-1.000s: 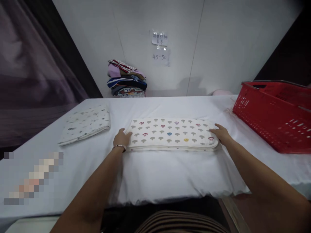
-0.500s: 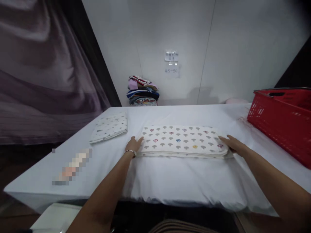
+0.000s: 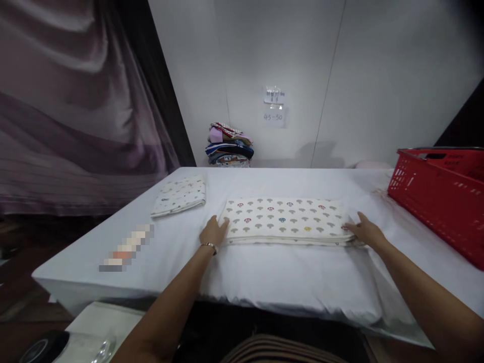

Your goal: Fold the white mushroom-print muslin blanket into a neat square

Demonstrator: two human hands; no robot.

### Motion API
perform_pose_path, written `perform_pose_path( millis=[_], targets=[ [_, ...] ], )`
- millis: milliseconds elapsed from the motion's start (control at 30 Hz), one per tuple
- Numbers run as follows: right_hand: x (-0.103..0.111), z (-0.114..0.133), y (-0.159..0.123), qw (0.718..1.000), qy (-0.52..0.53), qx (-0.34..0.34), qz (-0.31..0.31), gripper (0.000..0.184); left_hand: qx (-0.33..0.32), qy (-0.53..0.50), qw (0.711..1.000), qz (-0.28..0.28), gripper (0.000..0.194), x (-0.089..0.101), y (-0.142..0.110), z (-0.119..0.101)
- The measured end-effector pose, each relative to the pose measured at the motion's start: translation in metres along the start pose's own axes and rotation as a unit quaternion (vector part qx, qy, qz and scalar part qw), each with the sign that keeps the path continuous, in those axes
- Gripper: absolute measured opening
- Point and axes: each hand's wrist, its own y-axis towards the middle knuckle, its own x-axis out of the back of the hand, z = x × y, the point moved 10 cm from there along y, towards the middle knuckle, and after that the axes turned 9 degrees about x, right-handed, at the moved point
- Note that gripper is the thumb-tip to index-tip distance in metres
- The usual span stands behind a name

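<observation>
A long folded white cloth [image 3: 287, 222] with grey, red, blue and yellow mushroom prints lies flat across the white-covered table [image 3: 295, 277]. At its left end rests my left hand [image 3: 214, 233], wearing a bracelet; the fingers are spread and the thumb points to the cloth's edge. My right hand [image 3: 366, 231] is at the opposite end, its thumb over the near right corner and the index finger stretched away. The fingers under that corner are hidden. Farther left on the table lies a second folded printed cloth [image 3: 179, 195], apart from both hands.
A red plastic basket [image 3: 434, 196] stands at the right. Behind the table's far edge is a stack of folded fabrics [image 3: 229, 146] against the wall. Paper notes [image 3: 274, 106] hang above. A blurred-out item [image 3: 126, 249] lies at the left; a curtain [image 3: 75, 111] hangs beyond.
The right hand has shifted inward, its thumb now over the cloth's corner. The left hand stays at the left end. The view has turned slightly left and up.
</observation>
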Motion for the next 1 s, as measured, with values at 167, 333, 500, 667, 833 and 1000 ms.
perform_pose_path(
  millis=[167,333,500,667,833,1000],
  targets=[
    [-0.005,0.063,-0.031,0.979,0.033,0.198,-0.027,0.039,-0.235,-0.045,0.966,-0.097,0.036,0.015,-0.053,-0.058],
    [-0.045,0.148,-0.079,0.905,0.070,0.415,0.061,0.019,-0.417,-0.118,0.901,0.012,0.015,-0.017,-0.109,-0.113],
    [-0.064,0.173,-0.091,0.878,0.006,0.476,0.054,0.020,-0.432,-0.128,0.892,0.027,0.013,-0.034,-0.111,-0.132],
    [-0.074,0.171,-0.085,0.893,0.005,0.446,0.060,0.021,-0.437,-0.125,0.889,0.053,0.015,-0.043,-0.106,-0.141],
    [-0.074,0.164,-0.081,0.919,0.053,0.385,0.067,0.024,-0.429,-0.122,0.892,0.071,0.023,-0.046,-0.104,-0.144],
    [-0.071,0.170,-0.092,0.908,0.030,0.417,0.026,0.027,-0.465,-0.095,0.880,0.019,0.022,-0.039,-0.119,-0.150]
  ],
)
